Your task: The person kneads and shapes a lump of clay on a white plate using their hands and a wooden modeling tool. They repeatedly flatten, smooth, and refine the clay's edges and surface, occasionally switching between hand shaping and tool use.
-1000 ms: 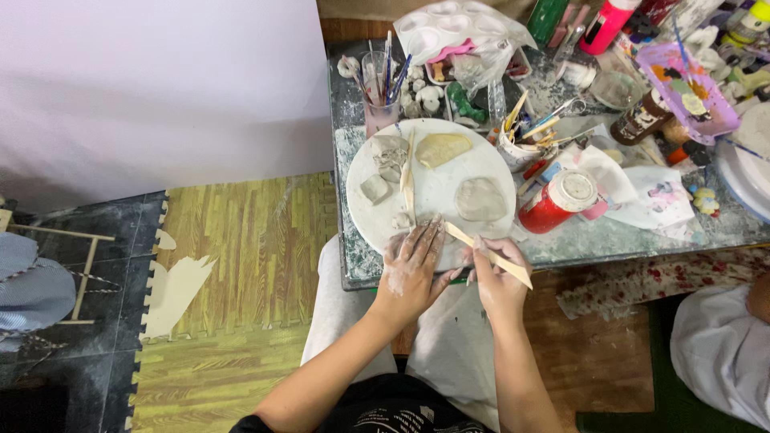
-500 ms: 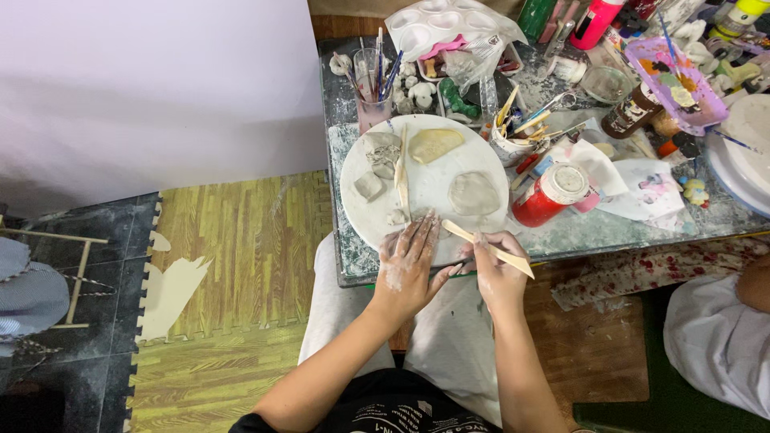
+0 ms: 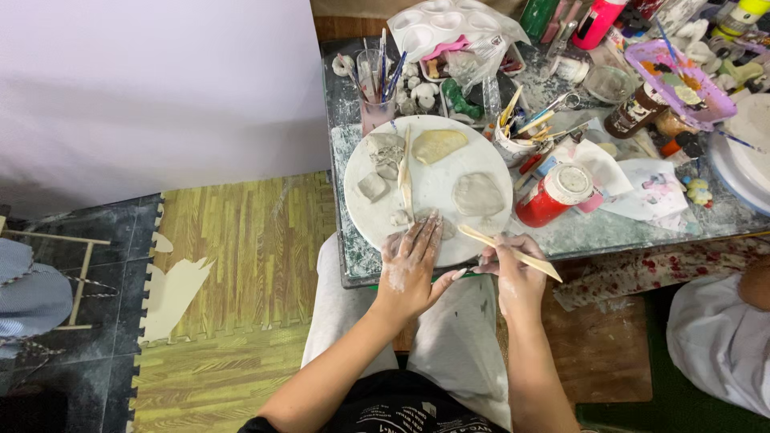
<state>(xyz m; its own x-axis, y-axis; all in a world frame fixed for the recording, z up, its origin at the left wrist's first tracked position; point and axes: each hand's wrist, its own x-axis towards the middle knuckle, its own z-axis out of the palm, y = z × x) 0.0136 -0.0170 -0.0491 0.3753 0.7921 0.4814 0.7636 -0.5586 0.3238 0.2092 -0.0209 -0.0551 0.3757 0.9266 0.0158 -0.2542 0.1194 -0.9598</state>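
A round white board (image 3: 437, 188) lies on the table's near edge with grey clay lumps (image 3: 385, 152), a flattened grey clay disc (image 3: 479, 194), a tan clay piece (image 3: 439, 145) and a wooden tool (image 3: 406, 170) on it. My left hand (image 3: 411, 269), dusted with clay, lies flat with fingers spread over the board's near rim, on a small bit of clay. My right hand (image 3: 515, 273) grips a wooden modelling stick (image 3: 510, 251) that points right, just off the board's near right edge.
A red jar with a white lid (image 3: 555, 195) stands right of the board. A cup of brushes (image 3: 375, 88), a white paint palette (image 3: 441, 24), a purple tray (image 3: 678, 80), bottles and paper crowd the table. Another person's sleeve (image 3: 718, 337) is at the lower right.
The view has shifted slightly. Both hands stay at the board's near edge, with the stick still in my right hand.
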